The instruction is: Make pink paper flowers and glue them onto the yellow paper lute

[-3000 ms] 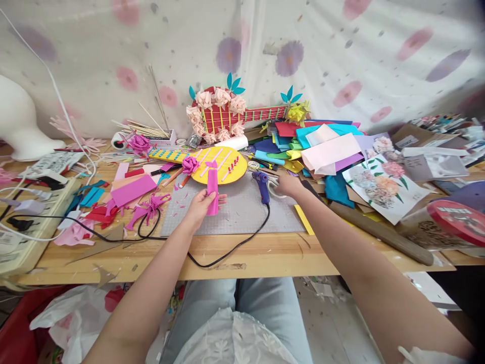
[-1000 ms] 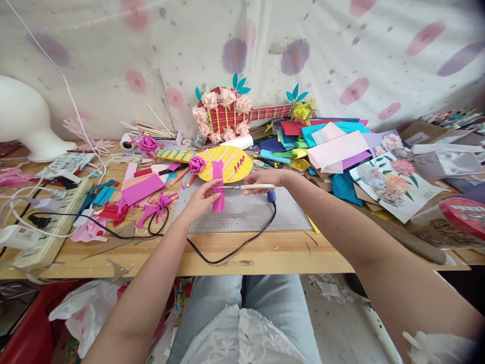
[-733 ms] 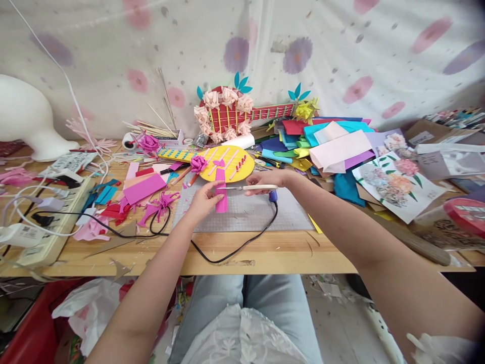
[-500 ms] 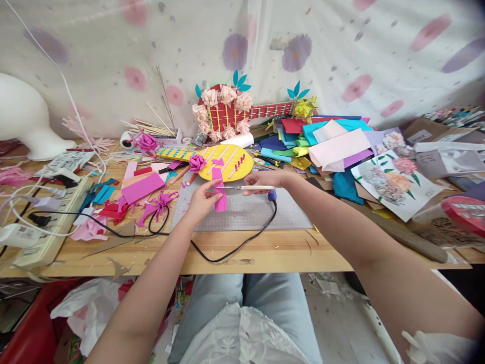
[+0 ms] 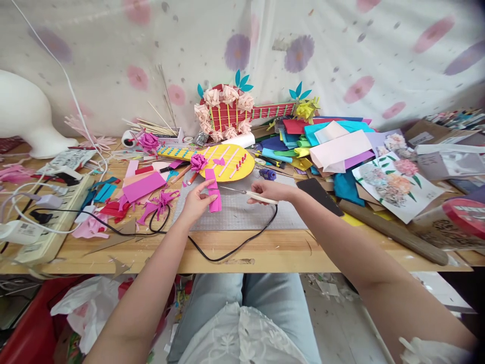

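Observation:
My left hand (image 5: 195,205) pinches a pink paper strip (image 5: 212,189) upright over the grey cutting mat (image 5: 246,215). My right hand (image 5: 270,191) grips scissors (image 5: 242,192) with cream handles; their blades point left toward the strip and stop just short of its right edge. A blue glue gun (image 5: 268,174) lies just behind my right hand, its black cord (image 5: 227,250) looping over the mat's front. A yellow paper guitar (image 5: 223,162) with a pink paper flower (image 5: 197,163) lies behind the mat.
A stack of coloured paper sheets (image 5: 322,144) and flower prints (image 5: 390,184) fill the right side. Pink and red scraps (image 5: 140,194), a power strip (image 5: 45,222) and cables lie at left. A red paper guitar (image 5: 231,114) leans on the cloth backdrop. A long wooden stick (image 5: 394,232) lies at right.
My right hand has picked up the scissors from beside the glue gun and brought them to the strip. Since half a second ago the scissors have drawn back slightly to the right and lower.

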Demonstrator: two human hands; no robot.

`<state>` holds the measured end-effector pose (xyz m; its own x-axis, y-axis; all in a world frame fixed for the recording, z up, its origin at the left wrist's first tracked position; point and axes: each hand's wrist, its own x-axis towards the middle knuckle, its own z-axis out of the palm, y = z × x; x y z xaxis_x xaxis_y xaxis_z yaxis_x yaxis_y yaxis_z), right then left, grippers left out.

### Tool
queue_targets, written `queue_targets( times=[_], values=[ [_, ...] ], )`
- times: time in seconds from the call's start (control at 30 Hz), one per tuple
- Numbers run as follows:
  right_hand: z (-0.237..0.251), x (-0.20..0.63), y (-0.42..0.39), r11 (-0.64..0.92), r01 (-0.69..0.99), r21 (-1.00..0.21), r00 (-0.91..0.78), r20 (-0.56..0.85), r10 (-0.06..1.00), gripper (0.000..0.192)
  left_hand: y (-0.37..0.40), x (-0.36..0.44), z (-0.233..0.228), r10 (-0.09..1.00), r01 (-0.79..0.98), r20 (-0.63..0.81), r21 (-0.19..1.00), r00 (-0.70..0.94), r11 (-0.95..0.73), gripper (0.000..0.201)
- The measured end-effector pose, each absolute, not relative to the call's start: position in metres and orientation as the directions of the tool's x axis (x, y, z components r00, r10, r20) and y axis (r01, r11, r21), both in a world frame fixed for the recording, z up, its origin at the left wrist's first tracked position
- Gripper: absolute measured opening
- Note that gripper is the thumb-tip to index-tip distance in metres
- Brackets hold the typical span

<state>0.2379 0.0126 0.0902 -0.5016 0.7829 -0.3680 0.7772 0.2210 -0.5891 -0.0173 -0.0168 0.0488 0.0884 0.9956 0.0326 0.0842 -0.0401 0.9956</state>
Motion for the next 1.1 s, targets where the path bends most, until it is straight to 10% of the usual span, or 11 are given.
queue_targets(
  times=[0.27,0.43,0.63,0.9,1.1],
  values=[
    [0.074,0.204,-0.003,0.455,0.888,-0.073,-0.461,-0.157,0.874,0.032,-0.018,-0.009,0.054,0.998,-0.005,0.062,0.998,0.02,-0.061,0.056],
    [0.086,0.184,-0.012,0.615,0.784,-0.085,-0.574,0.274,0.771,0.03,-0.021,-0.001,0.055,0.996,-0.21,-0.078,0.974,0.04,0.085,0.055],
    [0.077,0.168,-0.012,0.744,0.663,-0.084,-0.661,0.4,0.635,0.021,-0.024,0.005,0.055,0.989,-0.34,-0.121,0.929,0.09,0.145,0.047],
    [0.066,0.174,-0.007,0.692,0.565,-0.449,-0.522,0.455,0.721,0.011,-0.026,0.007,0.055,0.972,-0.298,-0.199,0.927,0.128,0.229,0.038],
    [0.074,0.188,0.009,0.005,0.141,-0.99,-0.404,-0.053,0.913,0.027,-0.021,0.01,0.049,0.996,-0.154,-0.078,0.984,0.054,0.085,0.032]
  ],
)
